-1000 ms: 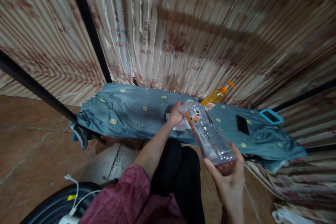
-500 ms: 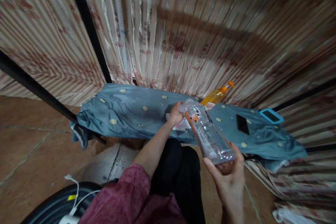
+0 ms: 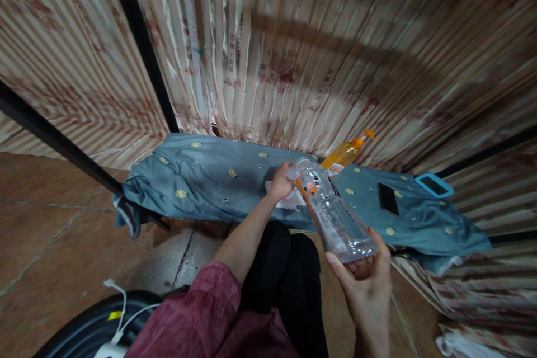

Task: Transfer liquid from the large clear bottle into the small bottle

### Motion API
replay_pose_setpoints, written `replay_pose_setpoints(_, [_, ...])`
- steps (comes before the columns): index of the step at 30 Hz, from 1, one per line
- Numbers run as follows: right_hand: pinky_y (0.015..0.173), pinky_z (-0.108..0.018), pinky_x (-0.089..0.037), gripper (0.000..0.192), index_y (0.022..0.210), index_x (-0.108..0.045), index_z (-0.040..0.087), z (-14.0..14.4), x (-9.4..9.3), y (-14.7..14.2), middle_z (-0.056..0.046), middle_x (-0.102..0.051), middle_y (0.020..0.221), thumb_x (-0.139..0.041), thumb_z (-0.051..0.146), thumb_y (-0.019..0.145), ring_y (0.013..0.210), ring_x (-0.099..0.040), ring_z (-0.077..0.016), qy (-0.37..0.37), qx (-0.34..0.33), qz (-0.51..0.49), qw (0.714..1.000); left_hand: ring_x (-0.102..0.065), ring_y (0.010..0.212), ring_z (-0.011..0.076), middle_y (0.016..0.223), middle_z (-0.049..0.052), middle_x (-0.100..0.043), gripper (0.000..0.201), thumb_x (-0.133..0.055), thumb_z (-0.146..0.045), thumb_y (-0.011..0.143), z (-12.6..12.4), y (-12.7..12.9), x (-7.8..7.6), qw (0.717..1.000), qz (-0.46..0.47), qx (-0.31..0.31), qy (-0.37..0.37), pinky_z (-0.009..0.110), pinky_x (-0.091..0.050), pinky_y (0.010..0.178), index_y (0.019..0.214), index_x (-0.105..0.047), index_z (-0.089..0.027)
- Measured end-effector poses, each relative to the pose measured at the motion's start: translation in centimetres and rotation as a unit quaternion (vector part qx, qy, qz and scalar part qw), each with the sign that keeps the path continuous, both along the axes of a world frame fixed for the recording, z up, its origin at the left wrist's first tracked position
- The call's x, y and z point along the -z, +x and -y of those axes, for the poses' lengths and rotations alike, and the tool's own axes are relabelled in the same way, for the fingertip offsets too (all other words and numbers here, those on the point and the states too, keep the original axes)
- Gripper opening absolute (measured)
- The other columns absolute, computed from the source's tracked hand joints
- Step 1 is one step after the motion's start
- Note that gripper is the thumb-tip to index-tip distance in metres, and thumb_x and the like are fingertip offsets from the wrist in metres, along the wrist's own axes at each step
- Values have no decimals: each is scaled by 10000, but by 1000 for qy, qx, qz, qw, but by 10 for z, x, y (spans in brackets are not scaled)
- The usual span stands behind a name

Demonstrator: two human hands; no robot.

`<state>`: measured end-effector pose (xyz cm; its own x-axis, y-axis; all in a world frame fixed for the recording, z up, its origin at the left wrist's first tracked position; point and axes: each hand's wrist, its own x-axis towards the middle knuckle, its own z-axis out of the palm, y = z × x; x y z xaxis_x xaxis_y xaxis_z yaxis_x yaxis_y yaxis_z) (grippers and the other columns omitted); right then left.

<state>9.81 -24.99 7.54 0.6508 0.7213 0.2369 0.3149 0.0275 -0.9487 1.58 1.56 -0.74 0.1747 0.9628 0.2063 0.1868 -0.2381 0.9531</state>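
Note:
A clear plastic bottle (image 3: pixel 335 218) with orange and black print is tilted between my two hands. Its neck points up and left, its base down and right. My left hand (image 3: pixel 282 180) is closed at the neck end; the fingertips are partly hidden. Around the base, my right hand (image 3: pixel 364 274) grips with the thumb on the near side and fingers on the far side. Under my left hand lies a white packet (image 3: pixel 292 199) with pink print, partly covered. Just behind the held bottle is an orange pump bottle (image 3: pixel 344 154) of yellow-orange liquid.
The bench carries a blue-grey patterned cloth (image 3: pixel 210 179). Toward its right end lie a black phone (image 3: pixel 388 199) and a blue-framed device (image 3: pixel 434 185). Dark metal poles (image 3: pixel 140 39) stand at the left before a striped curtain (image 3: pixel 285 56). A black round object (image 3: pixel 96 324) with white cables is at lower left.

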Motion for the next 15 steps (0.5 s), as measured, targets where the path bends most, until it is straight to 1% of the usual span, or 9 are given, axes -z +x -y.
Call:
replay_pose_setpoints(4, [859, -456, -621, 1087, 1532, -407, 178, 0, 2, 0, -234, -600, 1386, -927, 463, 620, 1041, -711, -295, 2, -1, 1, 1000, -680, 1005, 230, 1087, 71, -735, 345, -786, -219, 759, 1, 0, 0, 1000, 13, -2, -2, 354, -524, 954, 1077, -657, -190])
replay_pose_setpoints(8, [885, -472, -612, 1104, 1535, -406, 178, 0, 2, 0, -231, -601, 1388, -933, 466, 608, 1055, -709, -303, -3, -1, -1, 1000, -678, 1027, 239, 1092, 78, -734, 313, -768, -231, 779, 2, -1, -2, 1000, 5, 3, 0, 360, -522, 957, 1068, -657, -187])
replay_pose_setpoints(15, [841, -457, -625, 1136, 1544, -392, 174, 1, -3, -1, -244, -589, 1402, -928, 491, 595, 1035, -714, -302, -9, 7, -8, 1000, -688, 1034, 250, 1097, 83, -733, 318, -754, -244, 791, 4, -2, -8, 1000, -11, 1, -7, 367, -523, 961, 1088, -652, -190])
